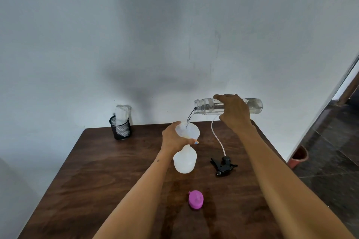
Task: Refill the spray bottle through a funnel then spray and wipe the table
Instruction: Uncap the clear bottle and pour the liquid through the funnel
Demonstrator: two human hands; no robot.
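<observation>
- Near the middle of the dark wooden table (97,170) stands the spray bottle (185,161), a pale translucent plastic thing with its head off and a white funnel (189,130) seated in its neck.
- Empty or part-filled, the bottle is probably light and thin-walled, easy to tip or dent; the neck just under the funnel is the sensible hold, since it pins both pieces together.
- That is where the left hand (172,138) sits: fingers wrapped and closed around the funnel's base and bottle neck, wrist reaching in from the lower left.
- Raised above and to the right, the right hand (234,111) clamps a clear water bottle (207,105) by its mid-body, fingers over the top and thumb beneath, forearm lifted so the bottle lies nearly level.
- Its smooth, possibly wet, rigid wall could slip; a thin stream runs from its open mouth into the funnel.
- Right of the spray bottle lies the black trigger head (223,166), its tube trailing away toward the wall; nearer the person lies a pink cap (195,199).
</observation>
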